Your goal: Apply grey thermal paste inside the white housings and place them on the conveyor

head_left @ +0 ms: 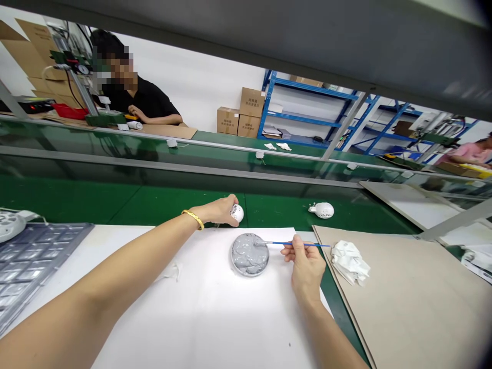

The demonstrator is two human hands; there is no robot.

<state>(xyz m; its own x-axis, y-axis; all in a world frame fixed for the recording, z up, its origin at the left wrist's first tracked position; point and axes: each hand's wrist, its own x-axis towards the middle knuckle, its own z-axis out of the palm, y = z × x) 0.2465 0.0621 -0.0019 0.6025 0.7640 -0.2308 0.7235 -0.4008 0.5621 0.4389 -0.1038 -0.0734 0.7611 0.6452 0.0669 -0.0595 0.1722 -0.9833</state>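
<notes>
My left hand (221, 210) reaches out over the far edge of the white sheet (184, 307), its fingers closed round a small white rounded part (237, 212) with dark openings. In my right hand (306, 266) is a thin blue paintbrush (284, 243), pinched between thumb and fingers. The brush tip touches the grey paste in a round shallow dish (249, 254), which sits on the sheet between my hands. A similar white part (322, 210) lies on the green surface farther right.
Crumpled white tissue (349, 262) lies on a brown board (403, 287) at the right. A clear compartment tray (34, 261) is at the left, with a white device (11, 225) near it. Beyond a metal rail (184, 166), a person (149, 100) sits by a press.
</notes>
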